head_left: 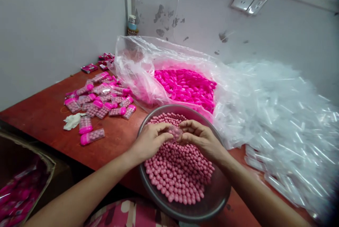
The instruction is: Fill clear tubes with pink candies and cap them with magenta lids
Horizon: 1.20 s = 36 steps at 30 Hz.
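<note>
Both forearms angle in over the metal bowl (212,198). Left hand (149,140) & right hand (201,138) meet mid-bowl, fingers curled, pinching a small clear tube (175,133) btwn fingertips, just above the pink candy balls (177,174) under the fingers.

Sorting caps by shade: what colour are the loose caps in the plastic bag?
Bright magenta-pink caps, clearest in the head view.

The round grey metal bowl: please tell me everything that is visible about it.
The round grey metal bowl is wide and shallow, with a dull, smooth rim. It sits upright at the near edge of the red-brown wooden table, heaped with small pink candy balls. The left hand and right hand rest on the balls, holding a small clear plastic tube.
</note>
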Available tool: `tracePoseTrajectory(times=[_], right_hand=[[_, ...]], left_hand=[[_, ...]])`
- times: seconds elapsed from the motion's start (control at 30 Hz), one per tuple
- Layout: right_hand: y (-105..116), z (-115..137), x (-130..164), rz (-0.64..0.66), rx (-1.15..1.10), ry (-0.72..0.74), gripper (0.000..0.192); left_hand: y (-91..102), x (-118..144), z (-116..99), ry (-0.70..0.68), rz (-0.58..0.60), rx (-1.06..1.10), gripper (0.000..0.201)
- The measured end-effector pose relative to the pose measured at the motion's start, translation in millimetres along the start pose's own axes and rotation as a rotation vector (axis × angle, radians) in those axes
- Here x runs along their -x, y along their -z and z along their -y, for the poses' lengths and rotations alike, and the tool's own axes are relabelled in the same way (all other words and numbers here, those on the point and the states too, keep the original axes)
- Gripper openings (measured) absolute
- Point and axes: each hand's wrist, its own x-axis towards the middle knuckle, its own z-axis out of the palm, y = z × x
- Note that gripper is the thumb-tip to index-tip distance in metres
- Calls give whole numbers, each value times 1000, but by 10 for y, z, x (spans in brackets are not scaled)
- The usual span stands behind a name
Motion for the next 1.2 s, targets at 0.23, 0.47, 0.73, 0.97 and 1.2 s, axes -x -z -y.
tracePoseTrajectory(times=[0.23, 0.47, 0.73, 0.97, 1.2], right_hand=[[93, -212, 139, 300, 1104, -5, 4], [-56, -333, 178, 403, 1306, -18, 16], [3, -270, 187, 388, 1193, -1, 20], [97, 94, 120, -200, 686, 207, 21], [-120, 223, 34, -119, 624, 322, 22]], left_hand=[[-62, -23, 84, 172, 18, 346, 26], [-75, -16, 93, 141, 13, 218, 25], [-52, 4, 93, 81, -22, 89, 24], [-42, 12, 48, 63, -12, -52, 27], [-42, 35, 79, 103, 3, -46, 28]])
